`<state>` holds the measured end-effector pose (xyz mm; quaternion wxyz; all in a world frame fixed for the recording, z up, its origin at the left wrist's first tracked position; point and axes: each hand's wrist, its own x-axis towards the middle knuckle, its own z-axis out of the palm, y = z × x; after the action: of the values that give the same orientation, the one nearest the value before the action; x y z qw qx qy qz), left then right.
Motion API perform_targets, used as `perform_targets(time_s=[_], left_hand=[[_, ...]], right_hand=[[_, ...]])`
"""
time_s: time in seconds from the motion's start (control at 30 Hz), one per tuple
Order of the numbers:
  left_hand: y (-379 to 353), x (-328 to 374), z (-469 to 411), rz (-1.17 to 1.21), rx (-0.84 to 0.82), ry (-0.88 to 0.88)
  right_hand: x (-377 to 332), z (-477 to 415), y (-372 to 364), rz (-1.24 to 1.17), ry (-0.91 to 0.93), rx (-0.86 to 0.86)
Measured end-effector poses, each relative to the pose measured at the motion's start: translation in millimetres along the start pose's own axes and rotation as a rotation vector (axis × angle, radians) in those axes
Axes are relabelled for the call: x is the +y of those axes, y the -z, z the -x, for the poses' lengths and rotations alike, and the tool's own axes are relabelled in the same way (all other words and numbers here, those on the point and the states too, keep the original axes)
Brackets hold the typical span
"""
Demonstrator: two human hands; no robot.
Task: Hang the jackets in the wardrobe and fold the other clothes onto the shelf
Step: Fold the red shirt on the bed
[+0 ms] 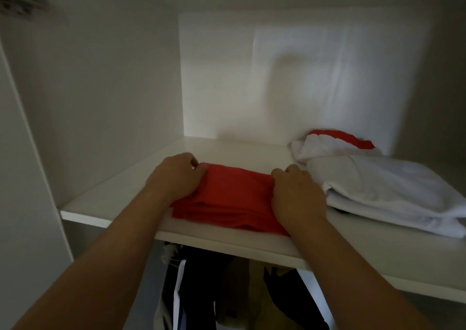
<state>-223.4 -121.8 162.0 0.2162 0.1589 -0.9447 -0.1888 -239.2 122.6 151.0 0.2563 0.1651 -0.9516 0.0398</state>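
Folded red garment (232, 198) held at both ends on the white shelf (113, 196).
Head view: the left hand (176, 175) curls its fingers over the garment's left edge, thumb pinching the far corner, and the right hand (297, 193) grips the right edge with bent fingers. The garment lies flat near the shelf's front lip, roughly midway along it. Just to its right, close to the right hand, sits a pile of folded white clothes (390, 193), and behind that pile a second red piece (340, 135) shows near the back wall. Under the shelf, dark jackets (201, 292) hang between the forearms.
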Motion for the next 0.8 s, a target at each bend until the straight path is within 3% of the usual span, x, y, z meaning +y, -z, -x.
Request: perform_targets(time_s=[0.17,0.27,0.37,0.43,0.5,0.6,0.63,0.7,0.8], left_hand=[[12.8,-13.6,-1.1,0.089,-0.32,0.131],[15.4,-14.7,2.4,0.183,-0.329,0.133],[15.0,-12.4,6.4,-0.007,-0.29,0.049],[11.6,-9.7,12.7,-0.248,-0.232,0.028],[7.6,-6.4,22.2,-0.401,-0.033,-0.037],[3.5,5.9,36.1,-0.237,0.263,-0.407],[3.1,10.4,39.6,-0.137,0.237,-0.491],[0.1,16.9,44.7,-0.063,0.029,-0.515],[-9.6,14.6,48.9,-0.185,-0.246,-0.461]], right_hand=[[1.7,-2.0,-3.2,0.021,0.012,0.007],[1.3,-3.2,-5.7,0.029,0.018,0.006],[1.5,-3.0,-9.6,0.033,0.026,0.037],[2.6,-2.6,-11.5,0.024,0.036,0.053],[3.4,-2.2,-11.4,0.007,0.047,0.053],[4.8,-1.8,-8.5,0.015,0.071,0.057],[5.2,-1.7,-6.3,0.012,0.096,0.073],[3.8,-1.4,-0.1,-0.02,0.184,0.13],[-5.0,5.9,7.1,-0.115,0.286,0.114]])
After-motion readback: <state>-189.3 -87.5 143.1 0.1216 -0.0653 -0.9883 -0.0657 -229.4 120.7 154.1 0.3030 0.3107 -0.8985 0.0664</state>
